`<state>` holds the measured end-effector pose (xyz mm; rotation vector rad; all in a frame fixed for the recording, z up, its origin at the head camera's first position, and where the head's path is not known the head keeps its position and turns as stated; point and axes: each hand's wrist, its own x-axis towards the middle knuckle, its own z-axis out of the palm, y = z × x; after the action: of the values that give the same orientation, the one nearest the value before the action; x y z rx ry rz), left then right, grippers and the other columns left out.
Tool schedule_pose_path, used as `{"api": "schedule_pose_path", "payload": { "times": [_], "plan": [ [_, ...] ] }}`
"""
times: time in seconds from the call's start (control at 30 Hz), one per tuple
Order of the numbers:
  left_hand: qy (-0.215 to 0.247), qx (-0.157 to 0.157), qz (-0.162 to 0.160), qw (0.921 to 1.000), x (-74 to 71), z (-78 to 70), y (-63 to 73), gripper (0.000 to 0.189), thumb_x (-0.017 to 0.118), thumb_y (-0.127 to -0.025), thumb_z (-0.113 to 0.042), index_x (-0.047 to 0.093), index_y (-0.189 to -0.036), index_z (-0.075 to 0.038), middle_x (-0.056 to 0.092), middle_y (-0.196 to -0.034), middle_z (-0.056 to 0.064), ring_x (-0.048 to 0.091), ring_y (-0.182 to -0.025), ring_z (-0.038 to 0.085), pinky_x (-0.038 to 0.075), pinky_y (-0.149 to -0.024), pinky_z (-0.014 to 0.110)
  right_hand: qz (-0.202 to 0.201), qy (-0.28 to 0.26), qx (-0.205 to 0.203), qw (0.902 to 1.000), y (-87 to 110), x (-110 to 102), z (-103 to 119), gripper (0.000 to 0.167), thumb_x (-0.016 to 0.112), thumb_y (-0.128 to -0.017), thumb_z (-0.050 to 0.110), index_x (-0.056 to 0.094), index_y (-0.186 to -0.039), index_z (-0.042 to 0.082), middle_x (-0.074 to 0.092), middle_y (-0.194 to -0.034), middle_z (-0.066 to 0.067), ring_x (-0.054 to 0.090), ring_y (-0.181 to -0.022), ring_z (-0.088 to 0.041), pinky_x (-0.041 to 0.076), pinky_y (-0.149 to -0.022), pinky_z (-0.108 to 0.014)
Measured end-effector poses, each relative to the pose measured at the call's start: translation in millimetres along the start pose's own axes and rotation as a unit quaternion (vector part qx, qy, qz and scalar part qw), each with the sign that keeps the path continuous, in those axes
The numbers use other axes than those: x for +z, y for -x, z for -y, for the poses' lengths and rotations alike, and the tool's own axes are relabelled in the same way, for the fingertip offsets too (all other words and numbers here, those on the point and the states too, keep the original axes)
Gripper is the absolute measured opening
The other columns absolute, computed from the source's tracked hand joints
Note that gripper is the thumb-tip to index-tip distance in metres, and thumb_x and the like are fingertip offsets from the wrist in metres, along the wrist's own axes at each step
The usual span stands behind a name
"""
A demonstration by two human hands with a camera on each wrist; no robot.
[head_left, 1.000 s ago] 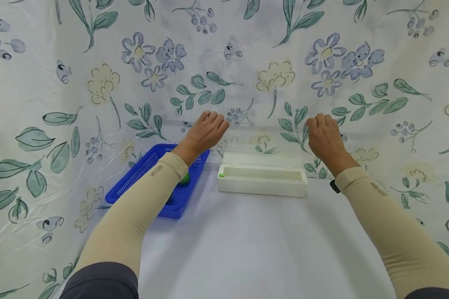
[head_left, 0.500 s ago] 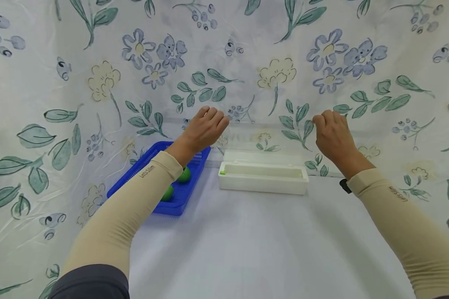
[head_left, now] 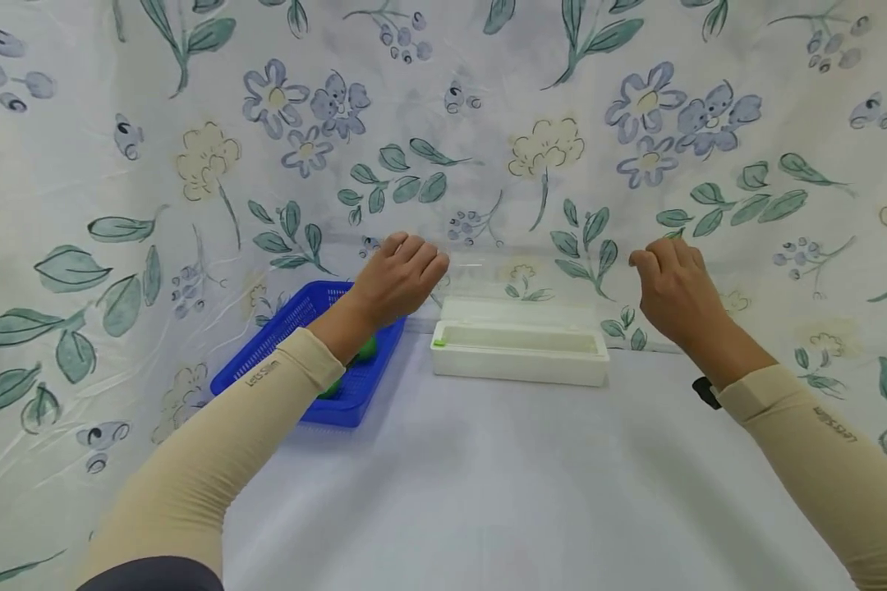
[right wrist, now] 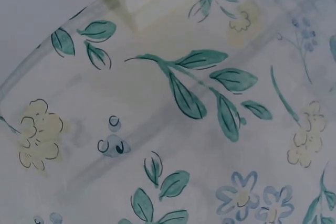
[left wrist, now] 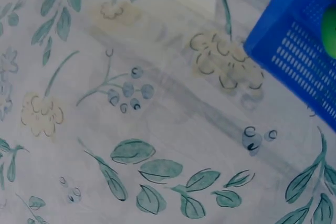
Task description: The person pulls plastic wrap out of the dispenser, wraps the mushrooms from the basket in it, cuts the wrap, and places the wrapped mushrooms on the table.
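Observation:
Both hands are raised over the back of the table in the head view, knuckles up and fingers curled in a pinch. Left hand (head_left: 401, 277) and right hand (head_left: 673, 287) hold what looks like clear plastic wrap; only a faint glint (head_left: 470, 263) shows of it between them. Below and between the hands stands a long white plastic wrap dispenser (head_left: 519, 369), its lid raised at the back and a small green piece at its left end. Under the left forearm lies a blue basket (head_left: 351, 410) with green round things (head_left: 368, 350) in it. Neither wrist view shows fingers.
A floral sheet (head_left: 547, 148) hangs as a wall behind the table and down the left side. White cloth (head_left: 480, 476) covers the table in front of the dispenser. In the left wrist view the basket's corner (left wrist: 262, 45) shows at the right.
The right hand has moved to the right, widening the gap between the hands. Both hands have dropped a little in the last half second. The dispenser and basket stay put.

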<state>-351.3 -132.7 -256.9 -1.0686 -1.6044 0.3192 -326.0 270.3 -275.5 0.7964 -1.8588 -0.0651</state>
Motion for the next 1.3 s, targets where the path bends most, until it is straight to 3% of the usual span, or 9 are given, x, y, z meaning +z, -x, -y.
{"api": "schedule_pose_path", "payload": {
  "times": [0.1,0.23,0.47,0.67,0.87,1.13,1.23,1.27,1.3],
  "plan": [
    [0.008,0.011,-0.008,0.9999,-13.1,-14.3,6.9,0.014,0.038,-0.103,-0.005,0.047,-0.092,-0.003,0.048,-0.081,0.011,0.05,-0.076,0.029,0.04,-0.073,0.041,0.013,-0.008,-0.02,0.9997,12.1,-7,6,0.016,0.032,-0.101,0.0,0.046,-0.106,-0.005,0.047,-0.089,-0.023,0.043,-0.07,-0.037,0.035,-0.057,-0.043],
    [0.024,0.021,0.023,0.9992,-29.7,-36.7,16.3,0.016,0.035,-0.102,-0.006,0.049,-0.095,-0.005,0.051,-0.082,0.008,0.051,-0.078,0.026,0.041,-0.077,0.039,0.022,-0.026,-0.027,0.9991,28.3,-17,14,0.026,0.023,-0.104,0.006,0.047,-0.105,-0.006,0.049,-0.091,-0.024,0.046,-0.073,-0.04,0.037,-0.059,-0.045],
    [0.096,0.025,0.084,0.9915,-51.8,-86.3,40.2,0.012,0.038,-0.103,-0.007,0.049,-0.1,-0.006,0.05,-0.084,0.005,0.05,-0.08,0.024,0.041,-0.078,0.036,-0.023,-0.059,-0.05,0.9968,61.9,-26,35,0.02,0.03,-0.102,0.002,0.049,-0.098,-0.006,0.049,-0.086,-0.022,0.047,-0.068,-0.037,0.037,-0.057,-0.044],
    [0.126,0.074,0.099,0.9843,-66.0,-125.2,66.5,0.019,0.034,-0.104,-0.008,0.052,-0.099,-0.008,0.052,-0.083,0.002,0.05,-0.08,0.019,0.043,-0.078,0.031,-0.015,-0.083,-0.066,0.9943,103.8,-34,65,0.022,0.032,-0.102,0.002,0.051,-0.093,-0.002,0.051,-0.085,-0.016,0.05,-0.071,-0.033,0.04,-0.059,-0.041],
    [0.176,0.096,0.101,0.9745,-75.7,-154.3,93.4,0.024,0.031,-0.104,-0.008,0.053,-0.094,-0.009,0.049,-0.081,0.001,0.046,-0.075,0.018,0.043,-0.075,0.032,0.063,-0.143,-0.07,0.9853,148.7,-43,98,0.035,0.023,-0.104,0.005,0.055,-0.091,0.005,0.052,-0.086,-0.006,0.051,-0.076,-0.023,0.042,-0.067,-0.035],
    [0.21,0.117,0.132,0.9617,-74.7,-172.3,120.7,0.032,0.023,-0.103,-0.003,0.052,-0.09,-0.011,0.042,-0.077,-0.002,0.041,-0.072,0.015,0.042,-0.072,0.03,0.198,-0.221,-0.101,0.9495,188.8,-44,136,0.049,0.012,-0.107,0.019,0.061,-0.099,0.013,0.049,-0.091,0.007,0.047,-0.079,-0.01,0.042,-0.072,-0.026],
    [0.213,0.135,0.163,0.9538,-69.5,-179.9,127.3,0.037,0.018,-0.105,-0.005,0.052,-0.091,-0.013,0.042,-0.077,-0.004,0.04,-0.073,0.014,0.04,-0.071,0.029,0.262,-0.226,-0.11,0.9319,195.0,-41,141,0.018,0.042,-0.102,0.009,0.06,-0.103,0.014,0.05,-0.091,0.008,0.046,-0.078,-0.009,0.042,-0.07,-0.025],
    [0.216,0.14,0.173,0.9508,-67.6,-182.2,128.9,0.037,0.018,-0.105,-0.006,0.051,-0.092,-0.014,0.042,-0.077,-0.004,0.041,-0.073,0.014,0.04,-0.07,0.029,0.279,-0.222,-0.112,0.9274,196.1,-41,142,0.013,0.053,-0.096,0.006,0.059,-0.103,0.014,0.05,-0.091,0.008,0.046,-0.078,-0.009,0.042,-0.069,-0.025],
    [0.217,0.145,0.183,0.9479,-65.8,-184.3,130.6,0.035,0.019,-0.105,-0.007,0.051,-0.092,-0.014,0.043,-0.078,-0.005,0.041,-0.073,0.013,0.039,-0.07,0.028,0.293,-0.218,-0.116,0.9238,197.0,-39,143,0.02,0.062,-0.087,0.002,0.058,-0.103,0.014,0.05,-0.091,0.007,0.047,-0.078,-0.009,0.042,-0.068,-0.025]
  ]
}}
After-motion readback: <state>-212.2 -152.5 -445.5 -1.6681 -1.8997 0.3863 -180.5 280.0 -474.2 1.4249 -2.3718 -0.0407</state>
